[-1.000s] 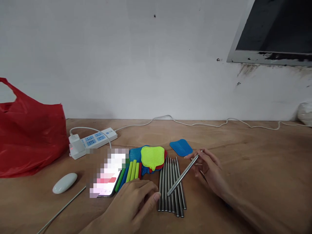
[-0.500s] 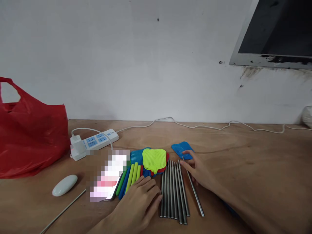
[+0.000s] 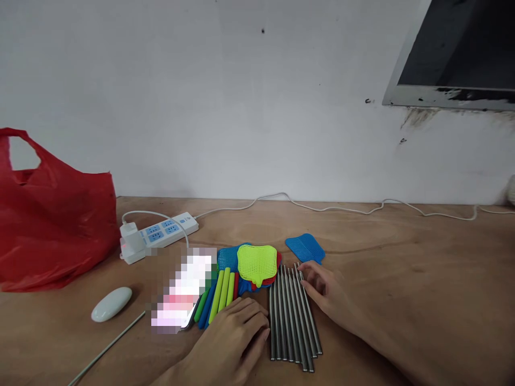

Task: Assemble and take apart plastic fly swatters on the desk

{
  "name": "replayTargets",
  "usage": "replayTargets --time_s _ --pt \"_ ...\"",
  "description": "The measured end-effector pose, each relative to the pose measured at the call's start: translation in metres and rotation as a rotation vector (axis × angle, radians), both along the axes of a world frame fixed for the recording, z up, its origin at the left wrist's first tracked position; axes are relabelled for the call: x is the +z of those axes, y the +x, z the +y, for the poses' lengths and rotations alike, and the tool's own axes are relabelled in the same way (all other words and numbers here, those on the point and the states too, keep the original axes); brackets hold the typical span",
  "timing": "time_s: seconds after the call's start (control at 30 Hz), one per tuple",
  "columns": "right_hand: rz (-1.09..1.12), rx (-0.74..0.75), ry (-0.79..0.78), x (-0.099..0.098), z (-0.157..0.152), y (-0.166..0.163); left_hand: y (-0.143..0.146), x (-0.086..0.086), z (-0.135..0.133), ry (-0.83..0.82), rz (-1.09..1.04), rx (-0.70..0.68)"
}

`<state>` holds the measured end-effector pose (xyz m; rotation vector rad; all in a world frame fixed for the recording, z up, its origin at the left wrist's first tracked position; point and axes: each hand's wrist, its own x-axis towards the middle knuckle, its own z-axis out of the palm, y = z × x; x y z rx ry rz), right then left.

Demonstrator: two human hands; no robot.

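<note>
Steel rods (image 3: pixel 293 316) lie side by side in a tight row on the wooden table (image 3: pixel 422 279), near its front edge and about midway along it, their length running from front to back. On their left side rests the left hand (image 3: pixel 231 343), palm down, fingers loosely extended and close together, the fingertips touching the outermost rod; it grips nothing. On the opposite side the right hand (image 3: pixel 328 295) lies flat with its fingers spread a little, their tips against the rightmost rods near the far ends, pinching nothing. Toward the front left corner a single thin rod (image 3: pixel 108 347) lies apart, slanted, with a pale oval stone (image 3: pixel 111 304) just beyond it. Just left of the row sits a phone (image 3: pixel 183 300) with a lit screen, then coloured handles (image 3: pixel 219 295) in green and blue. Behind these lies a stack of plastic mesh heads, a yellow-green mesh head (image 3: pixel 257 262) on top, and a separate blue mesh head (image 3: pixel 304 248) just past the right fingertips. Farther back and left lies a white power strip (image 3: pixel 161 234), its cable (image 3: pixel 341 208) trailing along the far edge. A red plastic bag (image 3: pixel 52 220) stands at the left edge.
</note>
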<state>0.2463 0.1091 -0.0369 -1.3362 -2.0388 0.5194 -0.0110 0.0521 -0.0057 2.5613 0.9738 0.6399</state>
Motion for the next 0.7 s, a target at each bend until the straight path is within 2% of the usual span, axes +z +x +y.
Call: replayTargets --time_s 0.33,0.4,0.53,0.7 --pt "-0.127 -0.027 0.07 0.01 -0.001 0.001 0.0 0.002 0.0 -0.014 -0.007 0.002" --pt "-0.218 -0.108 0.105 0.014 0.0 0.005 -0.001 0.002 0.0 -0.015 0.0 0.001" --pt "-0.488 -0.386 0.137 0.022 0.003 0.017 -0.002 0.0 0.0 -0.03 0.011 0.002" --pt "-0.646 -0.497 0.033 0.03 0.001 0.022 -0.001 0.002 0.0 -0.041 0.003 0.004"
